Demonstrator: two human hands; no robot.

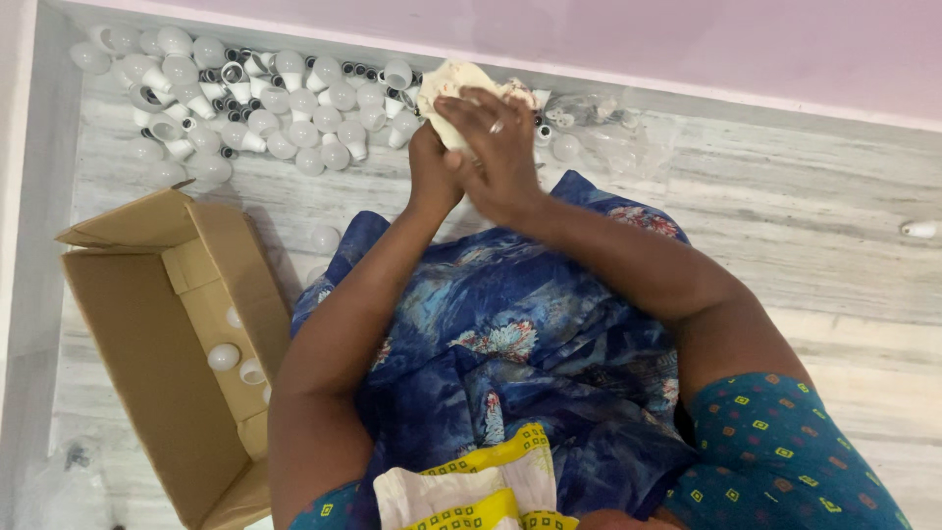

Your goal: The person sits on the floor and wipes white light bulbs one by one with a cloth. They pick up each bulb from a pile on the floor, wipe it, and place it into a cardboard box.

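Partly concealed, the cream cloth (453, 86) shows only its upper bunched portion; the rest lies under the right hand (498, 157), and whatever it wraps cannot be made out. The left hand (430, 169) is mostly hidden behind the right; only its heel and wrist show, so the state of its fingers cannot be told. The right-hand fingers, one bearing a ring, curl closed over the cloth, pressing it against the left palm. Both hands are raised above the lap, over the far edge of the blue floral garment (510, 344).

Beyond the hands a heap of white bulb shells (285, 108) with dark ring-shaped parts among them lies on the marble floor (805, 196) against the wall. A clear plastic bag (599, 123) lies to their right, hard to read. One stray white piece (920, 229) lies well apart at the right edge. An open cardboard box (157, 344), cut off below, holds a few bulb shells.

The cloth bundle's long axis runs from the hands toward the heap.
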